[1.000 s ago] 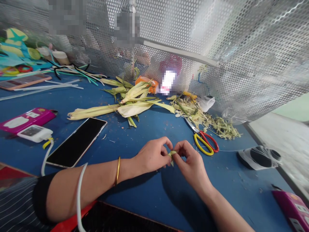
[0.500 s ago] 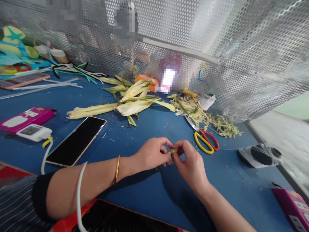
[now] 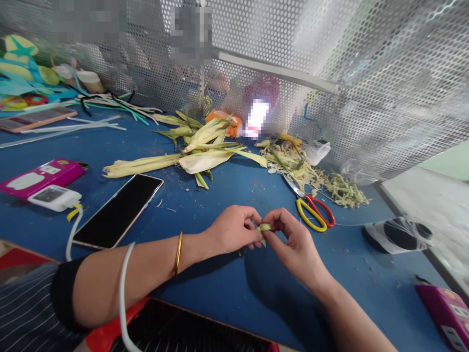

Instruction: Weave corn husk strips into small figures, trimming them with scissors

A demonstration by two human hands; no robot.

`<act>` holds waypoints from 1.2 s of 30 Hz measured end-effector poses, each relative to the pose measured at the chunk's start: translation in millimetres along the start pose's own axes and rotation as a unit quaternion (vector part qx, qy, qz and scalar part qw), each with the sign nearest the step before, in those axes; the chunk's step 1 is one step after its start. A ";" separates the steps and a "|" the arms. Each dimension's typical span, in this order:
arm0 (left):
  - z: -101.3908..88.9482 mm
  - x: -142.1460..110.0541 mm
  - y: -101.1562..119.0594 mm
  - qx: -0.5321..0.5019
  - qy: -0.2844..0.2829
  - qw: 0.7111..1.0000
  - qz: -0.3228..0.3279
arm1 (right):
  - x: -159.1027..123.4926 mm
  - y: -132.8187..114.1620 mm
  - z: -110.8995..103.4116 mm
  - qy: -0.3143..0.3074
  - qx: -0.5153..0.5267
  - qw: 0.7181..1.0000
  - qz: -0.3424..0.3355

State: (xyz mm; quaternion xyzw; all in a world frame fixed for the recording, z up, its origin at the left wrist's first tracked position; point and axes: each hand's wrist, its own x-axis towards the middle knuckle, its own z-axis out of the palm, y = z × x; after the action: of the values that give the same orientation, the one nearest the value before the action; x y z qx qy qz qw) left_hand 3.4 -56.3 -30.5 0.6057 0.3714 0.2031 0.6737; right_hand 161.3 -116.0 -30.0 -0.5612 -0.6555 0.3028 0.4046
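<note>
Left grip (image 3: 233,231) and right grip (image 3: 296,240), both closed on one husk strip (image 3: 264,227); purple box (image 3: 43,179) far leftward, markings illegible.

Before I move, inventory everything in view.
Thin husk strip: one, pale green, lower centre
Leafy corn husks: several, cream-green, back centre
Shredded husk heap: one, yellow-green, back right
Metal scissors: one, red-and-yellow handled, beside the heap
Flat phone: one, black, left
Slim phone: one, pink-edged, far left
Boxy cases: two, magenta, left and right
Small screened device: one, white, left
Wrapped roll: one, black, right
Perforated metal wall: one, silver, back
Tabletop: one, blue, underneath
Mixed bits: several, multicoloured, back left
Thin bangle: one, gold, centre-left
Left hand: one, bare, centre
Right hand: one, bare, centre-right
</note>
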 end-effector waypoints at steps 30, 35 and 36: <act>-2.5 1.3 3.6 -0.003 -0.010 1.000 0.000 | 0.9 6.6 4.3 0.060 0.052 0.993 0.084; -4.4 -0.2 4.2 0.055 -0.007 0.998 -0.001 | -2.0 -1.0 0.7 -0.005 0.010 0.999 0.045; -4.6 -0.5 4.2 0.066 -0.008 0.998 -0.001 | -3.1 -2.4 0.9 0.001 -0.013 0.999 0.033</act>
State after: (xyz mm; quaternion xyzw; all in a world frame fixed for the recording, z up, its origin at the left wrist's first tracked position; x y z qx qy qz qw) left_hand 0.4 -52.8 -26.3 0.6500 0.3796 0.1724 0.6354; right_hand 159.5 -119.4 -29.0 -0.5882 -0.6402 0.3070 0.3873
